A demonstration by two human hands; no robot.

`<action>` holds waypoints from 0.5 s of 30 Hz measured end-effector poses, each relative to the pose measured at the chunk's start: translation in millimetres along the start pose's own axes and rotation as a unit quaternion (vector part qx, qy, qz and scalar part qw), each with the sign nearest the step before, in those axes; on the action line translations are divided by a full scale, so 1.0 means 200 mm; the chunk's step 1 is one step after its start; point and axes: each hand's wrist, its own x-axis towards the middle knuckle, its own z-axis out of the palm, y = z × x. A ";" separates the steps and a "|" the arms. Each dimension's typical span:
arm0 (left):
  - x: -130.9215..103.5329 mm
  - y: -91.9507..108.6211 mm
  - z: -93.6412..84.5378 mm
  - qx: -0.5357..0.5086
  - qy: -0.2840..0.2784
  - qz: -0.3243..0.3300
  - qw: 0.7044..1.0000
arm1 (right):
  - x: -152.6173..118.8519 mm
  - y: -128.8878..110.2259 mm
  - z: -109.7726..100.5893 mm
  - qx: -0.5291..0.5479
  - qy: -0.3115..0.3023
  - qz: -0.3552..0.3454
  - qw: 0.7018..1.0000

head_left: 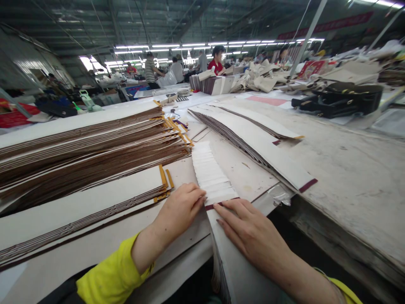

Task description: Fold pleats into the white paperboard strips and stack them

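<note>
Resting your open right hand [253, 232] on the maroon-edged strip stack [236, 274] overhanging the bench [253, 181], your left hand [179, 211] at its edge, grip unclear, you risk skewing the fanned strips [210, 173] beyond if uneven pressure drags them.

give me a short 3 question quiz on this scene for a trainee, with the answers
1. True or false: the right hand lies on the strips.

2. Multiple choice: what colour is the band by the right fingertips?
a) yellow
b) maroon
c) green

3. Fill in the blank: the ____ hand is nearer the piles with yellow tabs.

Key: 1 true; 2 b; 3 left
</note>
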 end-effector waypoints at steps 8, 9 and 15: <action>0.08 0.05 -0.03 -0.034 -0.034 -0.084 0.995 | -0.02 0.00 0.02 0.021 0.021 0.021 0.999; 0.10 0.06 -0.04 -0.054 -0.045 -0.094 0.993 | -0.03 0.00 0.02 0.024 0.025 0.024 0.999; 0.16 0.06 -0.07 -0.248 -0.112 -0.144 0.951 | -0.05 0.00 0.04 0.042 0.064 0.035 0.996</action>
